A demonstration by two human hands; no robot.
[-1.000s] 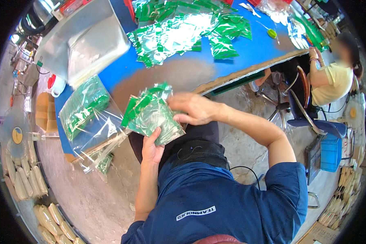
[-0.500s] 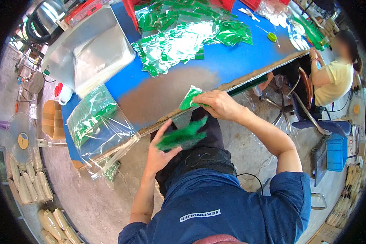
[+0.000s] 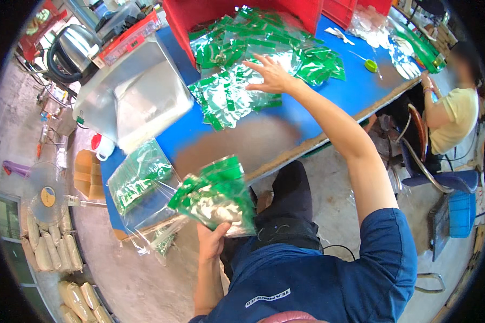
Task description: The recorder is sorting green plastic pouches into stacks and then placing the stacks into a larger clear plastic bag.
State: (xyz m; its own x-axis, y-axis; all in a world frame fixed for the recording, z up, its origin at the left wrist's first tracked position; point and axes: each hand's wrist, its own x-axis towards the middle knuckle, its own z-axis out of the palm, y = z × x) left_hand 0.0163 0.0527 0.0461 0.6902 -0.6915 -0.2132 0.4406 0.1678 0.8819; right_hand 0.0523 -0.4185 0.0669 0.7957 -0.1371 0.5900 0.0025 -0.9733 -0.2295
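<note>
My left hand (image 3: pixel 213 238) grips several green-and-clear plastic packets (image 3: pixel 215 199) by their lower edge, fanned out in front of my waist off the table's front edge. Reaching over the table, my right hand (image 3: pixel 272 75) has its fingers spread above a heap of similar green packets (image 3: pixel 231 97), with nothing seen in it. That heap spills out of a red crate (image 3: pixel 178 27) lying on the blue table. A large clear plastic bag (image 3: pixel 145 177) with green packets inside lies at the table's left front corner, its mouth hanging over the edge.
A translucent bin (image 3: pixel 99 107) with clear plastic sheets stands at the left, near a steel kettle (image 3: pixel 75 48) and a white jug with a red lid (image 3: pixel 103 146). At right, a seated person in yellow (image 3: pixel 452 118) works at the table. A fan (image 3: pixel 46 194) stands far left.
My right hand has left the table's front edge and moved up over the heap. My left hand now shows a fanned bunch of packets, lower and nearer my waist.
</note>
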